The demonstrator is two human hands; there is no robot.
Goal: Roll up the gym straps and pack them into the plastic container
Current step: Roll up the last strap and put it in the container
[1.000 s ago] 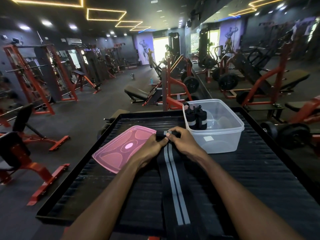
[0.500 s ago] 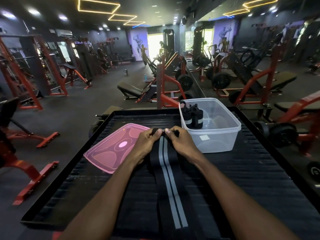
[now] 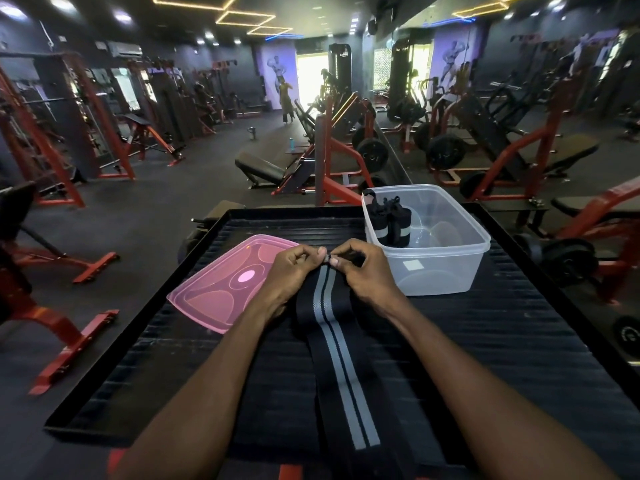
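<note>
Head view — strap (image 3: 337, 355) end pinched between both hands.

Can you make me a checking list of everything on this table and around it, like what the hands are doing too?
Surface: black ribbed platform with a raised rim.
Job's things: a black strap with grey stripes lies flat, running toward the person, its far end just starting to roll. Clear plastic container at the far right holds two rolled straps standing at its left end. Pink lid lies to the left, off the container.
Clutter: nothing seen.
Hands: left hand and right hand both pinch the strap's far end, fingertips meeting.
Cables: nothing seen.
Surroundings: gym with red machines, benches, weight plates; a person stands far back.
</note>
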